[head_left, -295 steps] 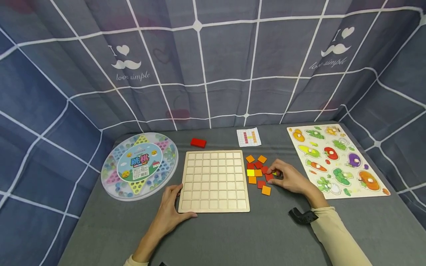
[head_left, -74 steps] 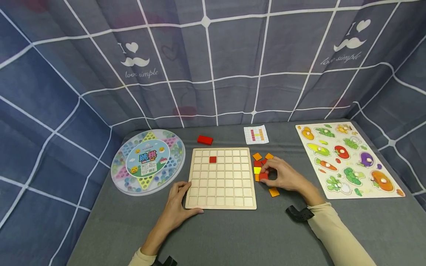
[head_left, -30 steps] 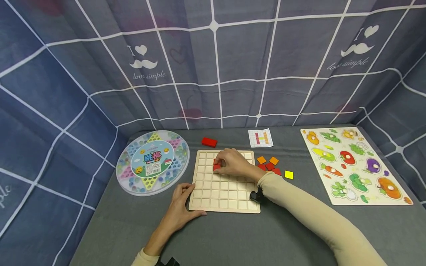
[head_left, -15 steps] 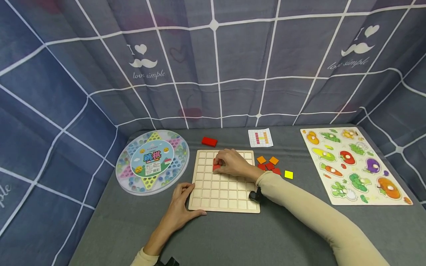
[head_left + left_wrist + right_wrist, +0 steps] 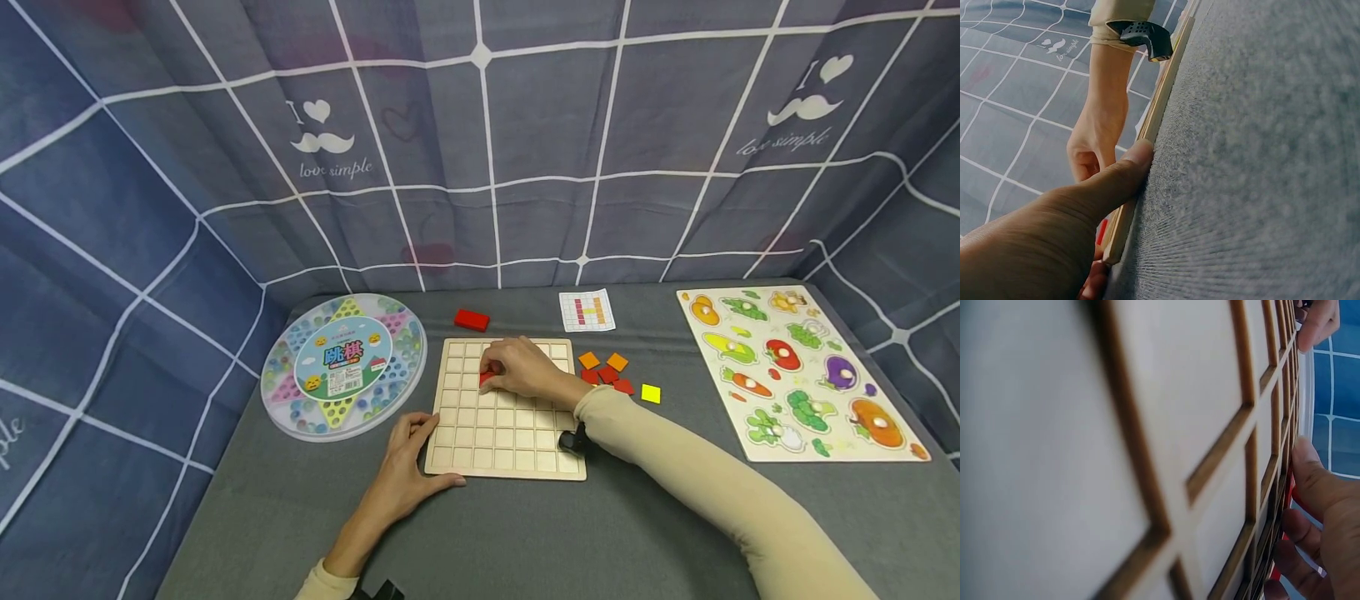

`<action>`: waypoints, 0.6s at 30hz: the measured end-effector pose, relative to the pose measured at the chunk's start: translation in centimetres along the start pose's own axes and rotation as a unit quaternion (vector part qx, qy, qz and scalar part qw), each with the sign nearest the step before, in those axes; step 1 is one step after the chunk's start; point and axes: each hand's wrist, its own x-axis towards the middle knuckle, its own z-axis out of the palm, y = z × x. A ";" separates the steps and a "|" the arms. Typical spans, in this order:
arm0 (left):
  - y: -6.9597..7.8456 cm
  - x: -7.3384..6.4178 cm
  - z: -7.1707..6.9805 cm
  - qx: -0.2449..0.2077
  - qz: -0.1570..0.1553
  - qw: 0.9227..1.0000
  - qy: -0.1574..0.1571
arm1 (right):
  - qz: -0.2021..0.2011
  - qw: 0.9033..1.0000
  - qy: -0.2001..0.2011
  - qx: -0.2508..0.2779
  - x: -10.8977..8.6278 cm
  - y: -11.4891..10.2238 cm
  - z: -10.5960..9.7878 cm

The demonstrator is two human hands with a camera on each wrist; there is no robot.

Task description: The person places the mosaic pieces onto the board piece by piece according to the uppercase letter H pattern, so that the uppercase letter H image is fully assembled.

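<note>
My left hand point(image 5: 402, 457) holds the wooden grid board point(image 5: 506, 437) at its near-left corner, thumb along the front edge and fingers at the left side. Over the board's upper left, my right hand point(image 5: 522, 368) pinches a red square tile point(image 5: 486, 378) between thumb and fingers, right at the cells. The hand hides part of the grid. In the right wrist view the fingertips are down at the board's surface, with red showing beside them. Loose orange and red tiles point(image 5: 606, 374) lie right of the board, and a yellow tile point(image 5: 651, 393) lies apart from them.
Behind the board are a red block point(image 5: 472, 320) and a printed pattern card point(image 5: 587, 311). A round Chinese checkers box point(image 5: 343, 367) stands left; a vegetable puzzle board point(image 5: 802, 375) lies right. A checked curtain point(image 5: 525, 150) hangs behind the table.
The right hand has moved left from the loose tiles onto the board with a red tile. The yellow tile now lies farther right. Over the last half second, less red shows under the fingers.
</note>
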 end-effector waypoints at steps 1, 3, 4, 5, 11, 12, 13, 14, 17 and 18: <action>0.0 0.0 0.0 0.000 0.000 1.000 -0.001 | 0.002 1.000 -0.002 0.003 -0.1 0.0 0.0; 0.1 0.1 0.0 0.001 -0.001 1.000 -0.002 | 0.008 1.000 -0.005 0.011 -0.2 0.1 -0.1; 0.1 0.1 0.0 0.002 -0.001 1.000 -0.002 | 0.014 1.000 -0.007 0.015 -0.2 0.1 -0.2; 0.1 0.1 0.0 0.002 -0.001 1.000 -0.003 | 0.019 1.000 -0.008 0.018 -0.3 0.1 -0.2; 0.1 0.2 0.1 0.009 0.009 1.000 0.003 | 0.033 0.999 -0.016 0.035 -0.4 0.1 -0.4; 0.1 0.1 0.1 0.010 0.010 1.000 0.005 | 0.030 0.999 -0.017 0.040 -0.4 0.1 -0.4; 0.1 0.1 0.0 0.011 0.010 1.000 0.006 | 0.028 0.998 -0.018 0.045 -0.5 0.1 -0.5; 0.1 0.1 0.0 0.010 0.007 1.000 0.005 | 0.027 0.998 -0.019 0.050 -0.6 0.1 -0.5; 0.2 0.1 -0.1 0.010 0.005 1.000 0.003 | 0.027 0.997 -0.021 0.072 -1.0 0.1 -1.0; 0.2 0.1 -0.1 0.010 0.005 1.000 0.003 | 0.029 0.996 -0.021 0.080 -1.2 0.1 -1.2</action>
